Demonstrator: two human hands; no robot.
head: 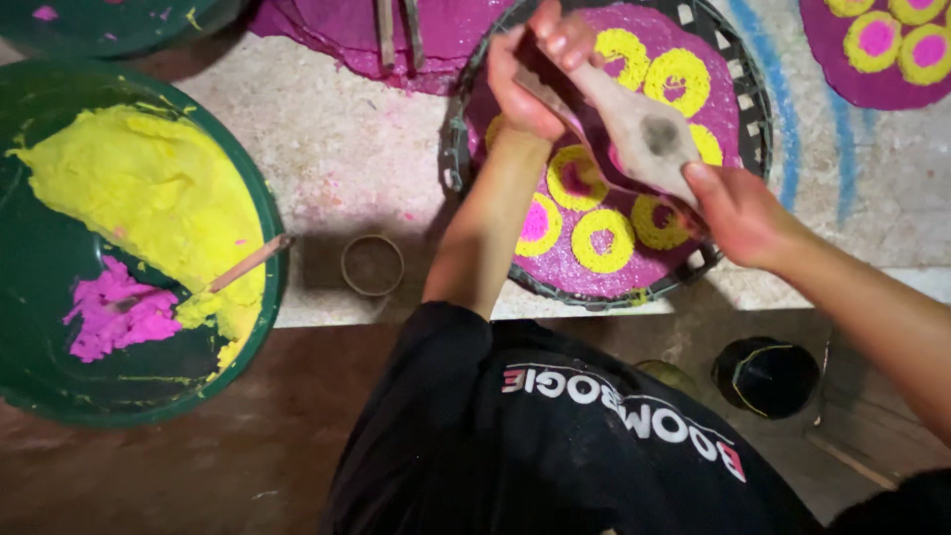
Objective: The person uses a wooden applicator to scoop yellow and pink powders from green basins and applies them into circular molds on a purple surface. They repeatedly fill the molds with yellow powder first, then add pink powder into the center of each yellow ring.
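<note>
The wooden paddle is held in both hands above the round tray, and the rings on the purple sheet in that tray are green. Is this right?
Not quite. The head view shows yellow rings, not green. The rest holds: both hands, left and right, hold the wooden paddle above the round tray with its purple sheet.

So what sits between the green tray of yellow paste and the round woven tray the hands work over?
In the head view, a small metal ring lies on the pale powder-dusted slab between them.
</note>
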